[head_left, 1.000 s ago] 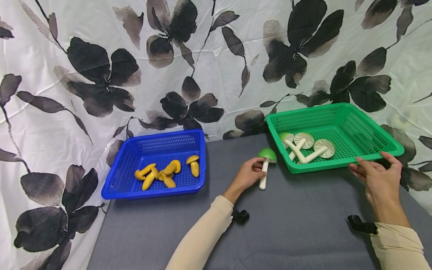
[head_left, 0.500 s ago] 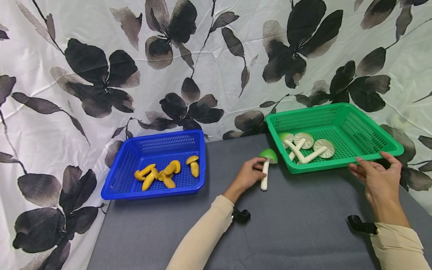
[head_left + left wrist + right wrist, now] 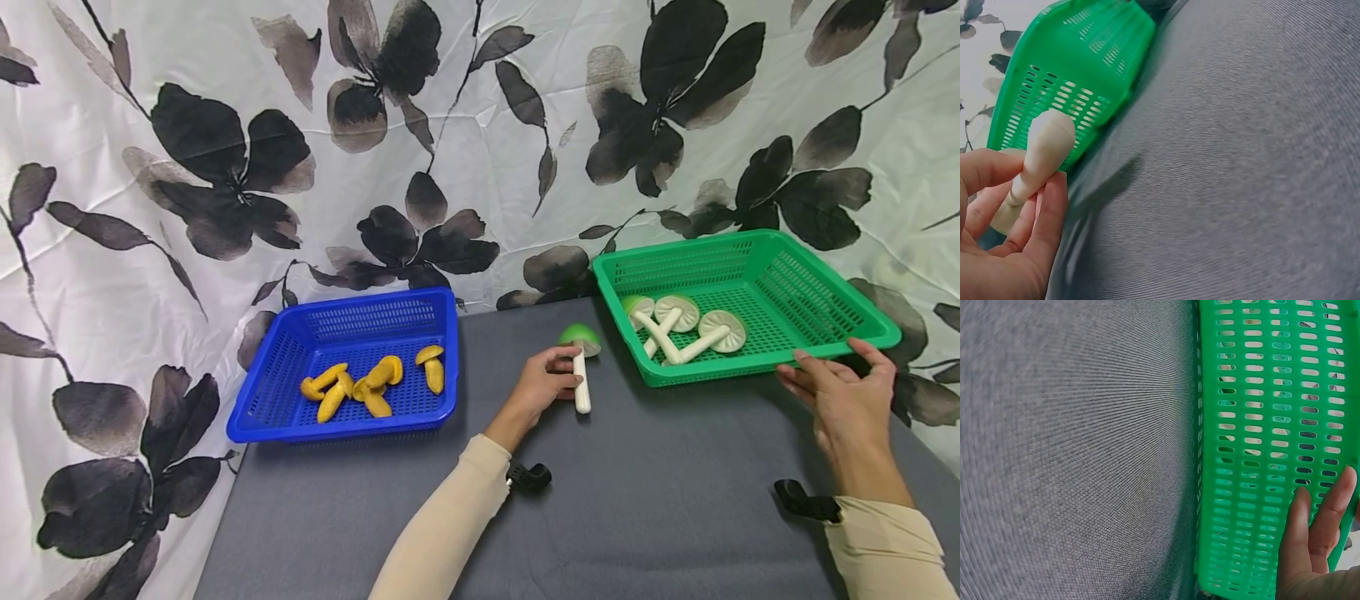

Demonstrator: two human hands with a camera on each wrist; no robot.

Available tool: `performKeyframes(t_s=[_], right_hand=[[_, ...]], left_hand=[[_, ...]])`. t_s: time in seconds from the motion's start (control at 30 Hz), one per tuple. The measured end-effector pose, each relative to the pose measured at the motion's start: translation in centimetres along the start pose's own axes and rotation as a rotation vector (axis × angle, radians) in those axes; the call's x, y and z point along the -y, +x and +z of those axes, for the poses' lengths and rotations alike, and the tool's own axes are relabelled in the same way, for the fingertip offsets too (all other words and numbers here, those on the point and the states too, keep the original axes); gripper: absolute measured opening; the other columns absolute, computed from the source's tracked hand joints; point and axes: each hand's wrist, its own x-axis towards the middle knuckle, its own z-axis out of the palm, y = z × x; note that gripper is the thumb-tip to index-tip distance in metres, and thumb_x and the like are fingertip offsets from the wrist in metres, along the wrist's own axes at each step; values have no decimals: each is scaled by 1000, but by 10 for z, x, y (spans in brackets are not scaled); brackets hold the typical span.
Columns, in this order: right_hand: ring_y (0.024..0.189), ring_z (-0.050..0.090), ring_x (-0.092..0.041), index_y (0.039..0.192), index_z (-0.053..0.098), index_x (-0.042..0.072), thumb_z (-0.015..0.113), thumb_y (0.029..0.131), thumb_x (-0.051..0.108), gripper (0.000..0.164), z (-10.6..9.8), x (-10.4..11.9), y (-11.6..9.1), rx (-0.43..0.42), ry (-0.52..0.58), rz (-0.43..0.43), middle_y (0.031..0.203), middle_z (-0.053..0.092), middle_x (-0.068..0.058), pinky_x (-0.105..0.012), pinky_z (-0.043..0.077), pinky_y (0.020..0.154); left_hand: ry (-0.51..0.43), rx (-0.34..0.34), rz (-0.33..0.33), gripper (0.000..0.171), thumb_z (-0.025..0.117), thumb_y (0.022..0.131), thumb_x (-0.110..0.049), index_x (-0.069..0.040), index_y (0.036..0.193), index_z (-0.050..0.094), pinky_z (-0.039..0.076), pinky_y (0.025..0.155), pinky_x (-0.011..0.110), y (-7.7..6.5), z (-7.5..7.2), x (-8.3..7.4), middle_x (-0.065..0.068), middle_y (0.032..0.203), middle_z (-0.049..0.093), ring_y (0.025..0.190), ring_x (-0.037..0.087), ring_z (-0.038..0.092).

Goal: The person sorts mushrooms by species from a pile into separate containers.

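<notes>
My left hand pinches the white stem of a toy mushroom with a green domed cap, just left of the green basket. In the left wrist view, thumb and fingertips close around the pale stem, whose rounded end points toward the basket; the cap is hidden. My right hand holds the near right rim of the green basket. The right wrist view has its fingers against the slotted outer wall. Several similar mushrooms lie at the basket's left end, gills showing.
A blue basket stands on the left of the grey tabletop, with several yellow-brown toy mushrooms inside. Behind both baskets hangs a white cloth with a dark flower print.
My left hand has shifted slightly left with the mushroom, and its cap has tipped back away from me. My right hand and both baskets stay in place.
</notes>
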Motion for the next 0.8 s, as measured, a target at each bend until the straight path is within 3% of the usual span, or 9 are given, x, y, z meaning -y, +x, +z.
performKeyframes(t_s=[0.37, 0.8], right_hand=[[62, 75, -22, 144, 21, 28, 76, 87, -4, 86, -1, -1, 0, 20, 14, -3, 82, 73, -5, -32, 62, 57], [62, 75, -22, 144, 20, 27, 76, 87, -5, 86, -1, 0, 0, 21, 23, -5, 82, 73, -5, -33, 62, 56]], left_hand=[[-57, -9, 70, 45, 72, 86, 9, -6, 128, 69, 62, 69, 36, 5, 0, -19, 7, 101, 68, 80, 13, 67], [-15, -24, 140, 43, 73, 88, 4, -10, 129, 69, 63, 79, 44, 12, 3, -43, 6, 106, 68, 87, 14, 68]])
